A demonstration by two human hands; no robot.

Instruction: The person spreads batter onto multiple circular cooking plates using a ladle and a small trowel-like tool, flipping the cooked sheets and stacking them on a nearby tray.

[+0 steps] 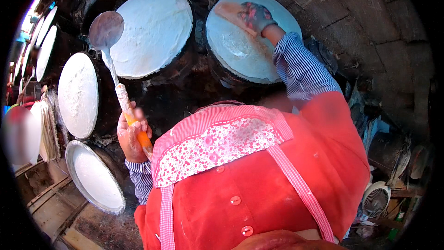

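My left hand (134,134) is closed around the orange handle of a long metal ladle (106,30). The ladle's round bowl points up and away, over the left edge of a round white-coated griddle (150,32). My right hand (255,17), in a dark patterned glove, reaches over the second round griddle (240,60) on the right. Its fingers hold a flat tan scraper-like piece (231,16) against the white surface; its exact kind is unclear. Brownish streaks show through the coating near that hand.
On the left stand another white-topped round griddle (78,95) and a metal-rimmed pan (95,178) with white contents. Beyond them are stacked thin sheets (46,129) and more white discs (46,53). A dark brick wall (351,32) curves behind the griddles. A fan (375,199) sits at lower right.
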